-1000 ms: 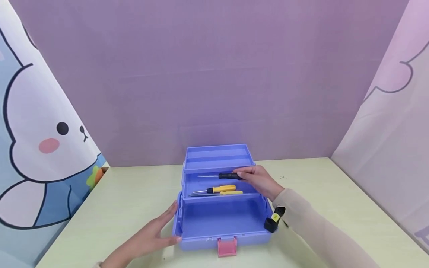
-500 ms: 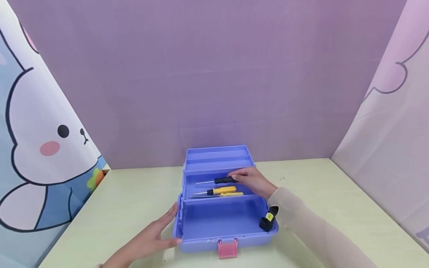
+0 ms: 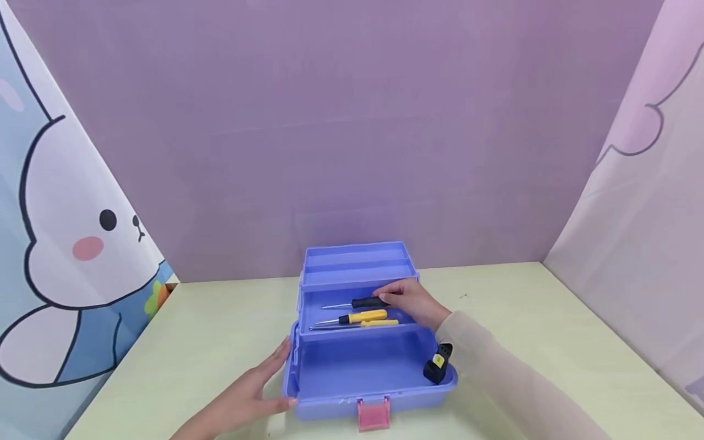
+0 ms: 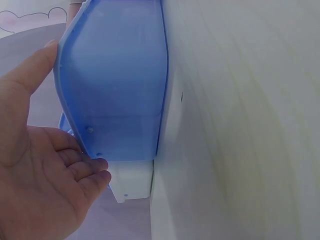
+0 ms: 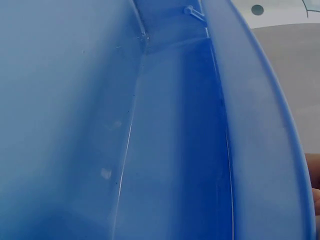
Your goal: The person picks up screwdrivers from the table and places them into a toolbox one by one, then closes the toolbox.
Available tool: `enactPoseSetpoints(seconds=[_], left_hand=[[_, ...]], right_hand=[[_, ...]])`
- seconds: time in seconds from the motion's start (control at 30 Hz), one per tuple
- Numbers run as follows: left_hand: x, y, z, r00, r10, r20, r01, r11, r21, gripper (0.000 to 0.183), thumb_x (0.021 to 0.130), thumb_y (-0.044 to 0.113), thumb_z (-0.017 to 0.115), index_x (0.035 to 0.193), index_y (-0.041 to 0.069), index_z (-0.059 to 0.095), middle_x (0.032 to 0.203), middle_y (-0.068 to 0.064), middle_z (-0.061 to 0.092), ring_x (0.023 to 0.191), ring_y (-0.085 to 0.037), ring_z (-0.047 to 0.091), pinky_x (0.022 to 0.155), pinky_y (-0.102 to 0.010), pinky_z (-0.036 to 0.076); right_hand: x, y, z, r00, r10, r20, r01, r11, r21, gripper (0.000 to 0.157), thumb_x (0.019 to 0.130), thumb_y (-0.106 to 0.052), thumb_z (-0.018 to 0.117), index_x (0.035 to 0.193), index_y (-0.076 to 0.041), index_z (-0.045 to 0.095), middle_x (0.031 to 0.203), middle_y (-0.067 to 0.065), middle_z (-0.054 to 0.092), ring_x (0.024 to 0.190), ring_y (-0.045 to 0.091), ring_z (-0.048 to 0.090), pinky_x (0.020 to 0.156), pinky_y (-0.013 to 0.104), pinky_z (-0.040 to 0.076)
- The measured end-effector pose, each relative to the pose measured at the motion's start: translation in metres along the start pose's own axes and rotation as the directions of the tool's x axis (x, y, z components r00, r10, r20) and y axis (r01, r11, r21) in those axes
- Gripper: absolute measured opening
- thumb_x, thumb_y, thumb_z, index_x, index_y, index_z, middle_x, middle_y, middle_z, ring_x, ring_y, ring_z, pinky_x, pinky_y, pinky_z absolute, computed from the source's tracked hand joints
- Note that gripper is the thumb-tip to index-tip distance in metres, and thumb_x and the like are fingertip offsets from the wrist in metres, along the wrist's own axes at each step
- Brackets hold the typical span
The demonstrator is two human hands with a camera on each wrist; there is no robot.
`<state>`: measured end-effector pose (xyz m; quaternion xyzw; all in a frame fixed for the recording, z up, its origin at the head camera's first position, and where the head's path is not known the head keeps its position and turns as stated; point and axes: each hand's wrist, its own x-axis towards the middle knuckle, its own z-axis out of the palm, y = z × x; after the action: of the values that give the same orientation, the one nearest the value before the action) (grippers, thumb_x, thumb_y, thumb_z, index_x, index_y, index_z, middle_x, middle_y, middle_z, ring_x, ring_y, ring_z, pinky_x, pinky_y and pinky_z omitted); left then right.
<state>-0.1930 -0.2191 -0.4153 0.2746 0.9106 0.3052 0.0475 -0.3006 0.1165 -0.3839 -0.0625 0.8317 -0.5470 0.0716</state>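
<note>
The right hand [image 3: 411,300] pinches the end of the handle of a black screwdriver [image 3: 367,302] between thumb and fingers. This screwdriver is at the middle tray [image 3: 315,298] of a blue toolbox [image 3: 324,408], with its thin metal shaft pointing to the left; I cannot tell if it touches the tray floor. The left hand [image 3: 250,391] is spread, the thumb apart from the fingers, and it touches the left side of the toolbox. In the left wrist view its thumb lies against the rim, and the other fingers are softly bent near a corner.

In the same tray, nearer to the person, lie two more tools: a thick yellow screwdriver [image 3: 370,316] with a black collar, and just beside it a slimmer yellow screwdriver [image 3: 379,323]. Both shafts also point to the left.

Behind is the upper tray [image 3: 357,275], divided lengthwise; in front is the deep lower compartment [image 3: 363,366]. A pink latch [image 3: 374,415] hangs at the front. A black device [image 3: 434,370] with a yellow label is at the right wrist. The toolbox stands on a pale table [image 3: 231,324], before a purple backdrop [image 3: 352,122]. At the left is a panel with a rabbit drawing [image 3: 60,201].
</note>
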Motion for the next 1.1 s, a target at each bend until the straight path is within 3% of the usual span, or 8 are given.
enactPoseSetpoints(seconds=[0.17,0.3,0.4,0.53,0.63,0.8,1.1], left_hand=[[-0.0008,0.0013,0.0004,0.998,-0.04,0.043,0.041,0.998,-0.039,0.092,0.085,0.039,0.068,0.152,0.011,0.012,0.157,-0.013,0.014,0.139,-0.039,0.024,0.104,-0.056,0.036],[-0.0006,0.0051,-0.0004,0.989,-0.113,0.092,0.123,0.987,-0.103,0.092,0.085,0.042,0.066,0.153,0.015,0.01,0.158,-0.011,0.011,0.14,-0.042,0.02,0.104,-0.061,0.033],[-0.0003,0.007,-0.0011,0.988,-0.123,0.098,0.134,0.985,-0.113,0.092,0.086,0.043,0.066,0.153,0.014,0.01,0.158,-0.012,0.01,0.14,-0.042,0.019,0.104,-0.062,0.031],[-0.0006,0.005,-0.0011,0.998,-0.039,0.039,0.041,0.998,-0.053,0.092,0.085,0.04,0.068,0.152,0.01,0.013,0.157,-0.015,0.015,0.139,-0.04,0.024,0.104,-0.057,0.034],[-0.001,0.0036,-0.0005,1.0,-0.008,0.019,0.008,0.999,-0.033,0.091,0.085,0.038,0.069,0.152,0.009,0.014,0.156,-0.015,0.016,0.138,-0.04,0.025,0.104,-0.055,0.036],[-0.0017,0.0048,0.0005,0.998,-0.033,0.053,0.037,0.997,-0.061,0.091,0.086,0.038,0.067,0.152,0.011,0.011,0.157,-0.014,0.013,0.139,-0.042,0.024,0.103,-0.06,0.034],[-0.0004,0.0015,-0.0001,1.0,0.015,-0.011,-0.015,1.0,0.014,0.092,0.084,0.041,0.069,0.151,0.005,0.017,0.155,-0.016,0.019,0.137,-0.038,0.028,0.103,-0.054,0.038]], right_hand=[[-0.0019,-0.0007,0.003,1.0,0.002,-0.022,-0.003,1.0,-0.021,0.018,0.092,-0.008,0.059,0.102,-0.008,0.074,0.112,0.006,0.069,0.108,0.02,0.061,0.099,0.045,0.046],[-0.0017,0.0008,0.0058,1.0,-0.002,-0.029,0.001,0.999,-0.048,0.018,0.091,-0.007,0.06,0.101,-0.009,0.074,0.112,0.006,0.069,0.106,0.018,0.061,0.096,0.043,0.048],[-0.0014,0.0011,0.0061,1.0,-0.006,-0.023,0.005,0.998,-0.055,0.018,0.091,-0.007,0.06,0.102,-0.009,0.074,0.112,0.006,0.069,0.104,0.017,0.061,0.093,0.041,0.05],[-0.0009,0.0002,0.0046,1.0,0.01,-0.017,-0.011,0.998,-0.064,0.018,0.091,-0.007,0.06,0.101,-0.013,0.075,0.111,0.003,0.069,0.101,0.015,0.062,0.092,0.04,0.05],[-0.0019,0.0012,0.0041,1.0,0.019,-0.005,-0.019,0.997,-0.073,0.018,0.09,-0.007,0.061,0.1,-0.015,0.075,0.111,0.001,0.069,0.1,0.014,0.061,0.094,0.041,0.049],[-0.0039,0.0032,0.0053,1.0,0.021,0.011,-0.02,0.998,-0.066,0.019,0.089,-0.006,0.062,0.102,-0.014,0.074,0.11,0.001,0.069,0.1,0.014,0.062,0.095,0.043,0.049],[-0.004,-0.0016,0.002,1.0,0.01,-0.004,-0.01,1.0,-0.011,0.019,0.09,-0.013,0.063,0.106,-0.012,0.072,0.115,0.003,0.068,0.105,0.017,0.062,0.096,0.042,0.049]])
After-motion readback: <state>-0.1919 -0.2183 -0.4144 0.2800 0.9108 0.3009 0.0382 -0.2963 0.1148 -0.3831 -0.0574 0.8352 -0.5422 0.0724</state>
